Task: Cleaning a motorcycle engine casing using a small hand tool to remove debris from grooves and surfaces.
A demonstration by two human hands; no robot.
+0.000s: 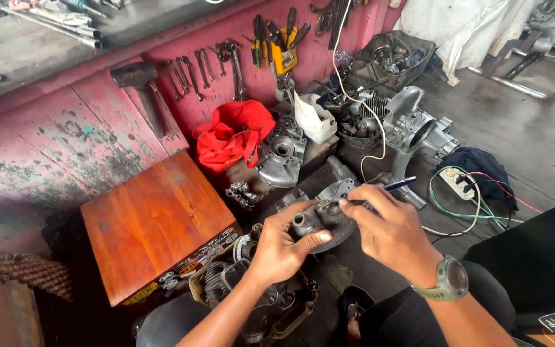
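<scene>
My left hand [285,247] grips a grey metal engine part [324,218] with a round tube end, holding it up in front of me. My right hand [390,228], with a green watch on the wrist, holds a thin tool with a blue handle [398,184] and presses its tip against the top of that part. Both hands are close together above the dark floor.
A brown wooden box [152,222] stands at my left. A red bag [232,135], engine casings [412,128] and a crate of parts [390,58] lie beyond. Wrenches [191,74] and a hammer [142,87] hang on the pink wall. A power strip [457,183] with wires lies at right.
</scene>
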